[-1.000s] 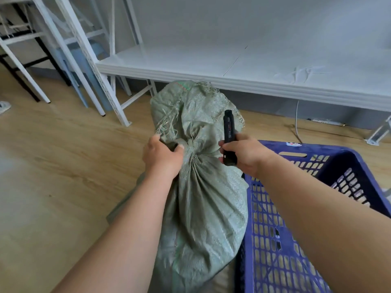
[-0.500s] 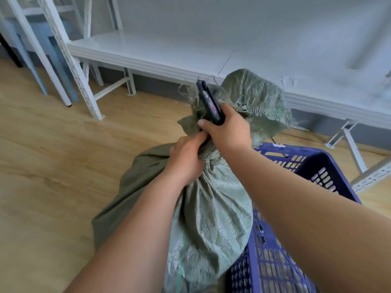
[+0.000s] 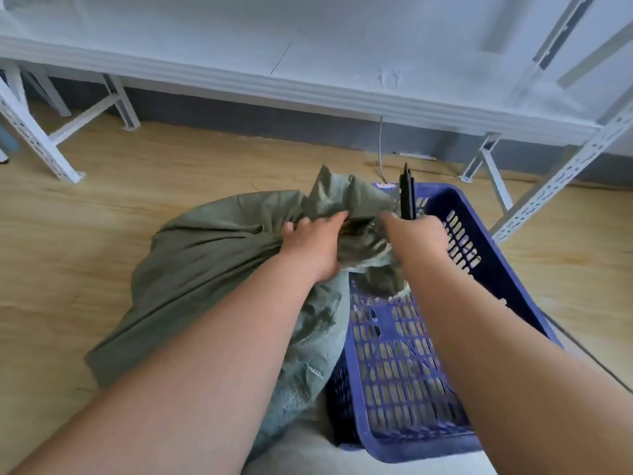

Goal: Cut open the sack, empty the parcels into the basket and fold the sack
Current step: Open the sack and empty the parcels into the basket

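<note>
1. The green woven sack [image 3: 212, 265] is lying slumped on the wooden floor [image 3: 68, 255], leaning against the left side of the blue plastic basket [image 3: 404, 371], with its gathered mouth draping over the basket's rim.
2. The left hand [image 3: 313, 245] is gripping the bunched neck of the sack, fingers curling into the fabric.
3. The right hand [image 3: 416, 236] is closing round a black cutter [image 3: 407, 192], which is pointing upward above the basket; whether the blade is out I cannot tell.
4. The two hands are working close together, just apart, with sack fabric bunching between them.
5. No parcels are showing; the sack's contents are staying hidden under the cloth.
6. A white metal shelf [image 3: 308, 87] is standing behind, its slotted legs resting on the floor.
</note>
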The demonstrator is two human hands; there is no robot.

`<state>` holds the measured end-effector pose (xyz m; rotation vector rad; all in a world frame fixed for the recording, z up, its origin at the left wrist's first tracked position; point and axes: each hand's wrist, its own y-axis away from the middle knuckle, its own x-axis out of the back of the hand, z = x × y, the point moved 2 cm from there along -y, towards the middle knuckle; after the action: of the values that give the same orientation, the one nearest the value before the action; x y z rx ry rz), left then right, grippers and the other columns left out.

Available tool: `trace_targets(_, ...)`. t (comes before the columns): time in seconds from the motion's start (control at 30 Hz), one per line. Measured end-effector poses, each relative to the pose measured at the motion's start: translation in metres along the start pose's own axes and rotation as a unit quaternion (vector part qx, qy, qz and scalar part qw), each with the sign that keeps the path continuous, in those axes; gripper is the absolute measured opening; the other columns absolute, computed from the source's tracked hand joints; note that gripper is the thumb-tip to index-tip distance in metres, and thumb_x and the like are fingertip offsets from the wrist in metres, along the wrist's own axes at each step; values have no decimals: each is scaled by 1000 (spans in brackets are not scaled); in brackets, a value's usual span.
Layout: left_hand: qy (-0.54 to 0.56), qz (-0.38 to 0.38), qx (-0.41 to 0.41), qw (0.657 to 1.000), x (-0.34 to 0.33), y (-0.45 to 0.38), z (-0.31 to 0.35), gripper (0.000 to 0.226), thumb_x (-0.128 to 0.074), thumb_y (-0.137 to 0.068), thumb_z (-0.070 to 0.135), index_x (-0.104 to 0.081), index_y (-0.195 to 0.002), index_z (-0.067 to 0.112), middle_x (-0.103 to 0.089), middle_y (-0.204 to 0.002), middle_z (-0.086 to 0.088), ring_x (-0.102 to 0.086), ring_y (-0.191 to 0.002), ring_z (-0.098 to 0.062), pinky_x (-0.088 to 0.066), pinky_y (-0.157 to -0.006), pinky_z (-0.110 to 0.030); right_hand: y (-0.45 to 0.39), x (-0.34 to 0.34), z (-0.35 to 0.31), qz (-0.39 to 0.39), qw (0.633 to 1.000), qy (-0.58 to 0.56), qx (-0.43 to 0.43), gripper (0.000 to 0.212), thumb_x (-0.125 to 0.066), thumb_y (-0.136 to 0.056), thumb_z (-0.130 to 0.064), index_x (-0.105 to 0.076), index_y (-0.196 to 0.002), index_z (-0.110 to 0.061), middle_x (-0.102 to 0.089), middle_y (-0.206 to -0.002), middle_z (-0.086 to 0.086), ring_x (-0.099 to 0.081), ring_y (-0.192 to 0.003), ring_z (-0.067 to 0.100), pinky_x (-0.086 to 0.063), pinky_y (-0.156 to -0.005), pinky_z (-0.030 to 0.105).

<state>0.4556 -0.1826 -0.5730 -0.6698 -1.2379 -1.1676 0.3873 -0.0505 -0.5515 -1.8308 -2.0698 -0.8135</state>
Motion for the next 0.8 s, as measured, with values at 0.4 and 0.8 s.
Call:
trace_targets(0.4, 17, -87, -79, 993, -42, 10, 17, 64, -50, -79, 5, -54, -123, 50, -46, -142, 13, -56, -117, -22, -49, -94, -37, -20, -7, 7, -123, 985, 52, 106, 34, -53, -86, -10, -63, -112, -29, -64, -79, -5, -70, -75, 24, -59, -77, 44)
trace_targets(0.8, 9, -79, 85, 993, -19, -27, 34, 83, -66, -86, 35, -17, -151, 24, -39, -150, -9, -42, -131, -34, -34, -108, -44, -36, 0, 128, -63, 934, -213, -278, 26, -50, -96, -10, -55, -121, -4, -64, -76, 9, -51, -26, 9, -41, -31, 17)
